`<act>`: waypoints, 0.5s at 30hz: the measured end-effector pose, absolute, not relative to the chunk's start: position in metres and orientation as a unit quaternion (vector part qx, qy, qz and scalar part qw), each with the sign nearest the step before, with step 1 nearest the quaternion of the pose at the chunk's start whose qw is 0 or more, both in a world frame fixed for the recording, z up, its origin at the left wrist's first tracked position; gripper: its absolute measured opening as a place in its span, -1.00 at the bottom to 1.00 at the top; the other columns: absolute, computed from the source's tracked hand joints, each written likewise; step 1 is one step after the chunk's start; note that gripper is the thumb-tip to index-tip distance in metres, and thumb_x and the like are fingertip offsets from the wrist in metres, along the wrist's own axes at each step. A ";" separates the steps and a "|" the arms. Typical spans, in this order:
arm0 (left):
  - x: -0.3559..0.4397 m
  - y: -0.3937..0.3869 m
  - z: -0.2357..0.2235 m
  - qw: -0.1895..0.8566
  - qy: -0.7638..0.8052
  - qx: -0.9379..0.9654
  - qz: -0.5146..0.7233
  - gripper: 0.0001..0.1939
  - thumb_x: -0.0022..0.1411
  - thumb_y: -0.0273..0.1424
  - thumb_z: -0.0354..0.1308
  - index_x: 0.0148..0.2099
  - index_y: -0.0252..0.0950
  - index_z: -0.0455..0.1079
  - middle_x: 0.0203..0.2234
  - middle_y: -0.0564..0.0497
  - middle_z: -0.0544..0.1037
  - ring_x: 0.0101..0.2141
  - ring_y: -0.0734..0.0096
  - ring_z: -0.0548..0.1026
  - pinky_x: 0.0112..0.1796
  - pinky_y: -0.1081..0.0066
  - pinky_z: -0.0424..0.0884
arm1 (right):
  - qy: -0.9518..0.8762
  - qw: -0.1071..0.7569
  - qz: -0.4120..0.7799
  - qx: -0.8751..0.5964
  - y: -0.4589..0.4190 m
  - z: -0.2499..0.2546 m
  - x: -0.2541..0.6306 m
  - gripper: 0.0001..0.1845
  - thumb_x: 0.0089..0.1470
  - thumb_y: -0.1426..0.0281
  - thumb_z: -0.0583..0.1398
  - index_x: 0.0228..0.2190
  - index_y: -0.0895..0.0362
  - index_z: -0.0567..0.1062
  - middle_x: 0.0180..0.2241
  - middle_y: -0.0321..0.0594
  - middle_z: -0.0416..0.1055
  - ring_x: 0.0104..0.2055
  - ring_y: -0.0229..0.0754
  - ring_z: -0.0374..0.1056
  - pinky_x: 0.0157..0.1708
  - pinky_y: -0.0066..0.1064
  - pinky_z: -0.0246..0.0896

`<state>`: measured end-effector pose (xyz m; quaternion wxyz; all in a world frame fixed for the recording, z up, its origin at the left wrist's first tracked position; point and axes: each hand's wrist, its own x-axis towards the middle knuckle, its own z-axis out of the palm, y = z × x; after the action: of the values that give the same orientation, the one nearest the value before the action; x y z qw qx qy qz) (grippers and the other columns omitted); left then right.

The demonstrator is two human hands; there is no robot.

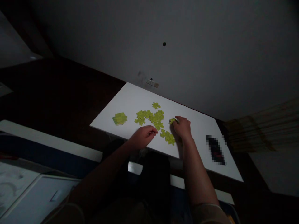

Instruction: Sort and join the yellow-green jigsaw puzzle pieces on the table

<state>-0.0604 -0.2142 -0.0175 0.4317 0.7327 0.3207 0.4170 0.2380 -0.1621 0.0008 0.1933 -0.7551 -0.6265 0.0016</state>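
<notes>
1. Sleeves [210,213] end above bare forearms reaching over the white surface [198,143].
2. Right hand [183,127]: fingertips at a few green puzzle pieces [172,121]; whether they are gripped, I cannot tell.
3. Left hand [143,137]: loosely curled near the main puzzle pile [156,117], contents hidden.
4. Overlapping green sheets [119,119] lie left of the pile; a pixelated dark object [215,150], far right.

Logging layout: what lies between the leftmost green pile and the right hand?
In the head view, green jigsaw pieces lie between that pile and the right hand, beside the left hand.
</notes>
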 end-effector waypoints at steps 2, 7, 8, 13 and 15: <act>-0.059 -0.216 -0.015 0.399 0.319 0.759 0.405 -0.78 0.40 -0.50 0.11 -0.09 -0.25 0.60 -0.20 -0.07 0.72 -0.19 0.28 0.64 -0.09 0.29 0.52 | -0.653 0.186 -0.029 -0.734 -0.160 0.008 0.216 -0.41 0.30 0.22 0.17 0.22 0.20 0.65 0.21 0.24 0.54 0.26 0.34 0.37 0.29 0.18 0.25; -0.056 -0.221 -0.016 0.362 0.320 0.787 0.385 -0.74 0.35 -0.54 0.09 -0.12 -0.25 0.61 -0.23 -0.06 0.71 -0.24 0.29 0.62 -0.09 0.28 0.51 | -0.754 0.154 -0.019 -0.639 -0.142 0.029 0.146 -0.48 0.41 0.26 0.14 0.24 0.17 0.61 0.25 0.17 0.54 0.27 0.36 0.34 0.26 0.22 0.27; -0.056 -0.222 -0.017 0.359 0.323 0.788 0.383 -0.74 0.34 -0.53 0.09 -0.12 -0.25 0.61 -0.24 -0.06 0.71 -0.24 0.28 0.62 -0.10 0.27 0.51 | -0.776 0.149 -0.003 -0.613 -0.136 0.031 0.134 -0.49 0.42 0.29 0.13 0.26 0.16 0.60 0.27 0.14 0.54 0.28 0.33 0.35 0.27 0.21 0.28; -0.057 -0.223 -0.016 0.371 0.338 0.776 0.383 -0.76 0.34 -0.50 0.10 -0.14 -0.22 0.62 -0.28 -0.05 0.71 -0.25 0.24 0.62 -0.11 0.24 0.50 | -0.882 0.106 0.097 -0.448 -0.106 0.024 0.095 -0.26 0.20 0.54 0.28 0.36 -0.11 0.52 0.46 -0.21 0.40 0.49 0.24 0.20 0.44 0.20 0.13; -0.058 -0.222 -0.014 0.387 0.342 0.764 0.388 -0.76 0.34 -0.50 0.11 -0.15 -0.21 0.62 -0.27 -0.05 0.72 -0.25 0.23 0.63 -0.11 0.23 0.50 | -0.889 0.091 0.120 -0.433 -0.096 0.019 0.088 -0.17 0.07 0.64 0.32 0.32 -0.13 0.56 0.36 -0.19 0.51 0.49 0.30 0.20 0.44 0.24 0.11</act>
<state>-0.0579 -0.2219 -0.0136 0.3866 0.7639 0.3417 0.3875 0.0878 -0.0956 0.0193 0.0909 -0.4328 -0.8889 0.1197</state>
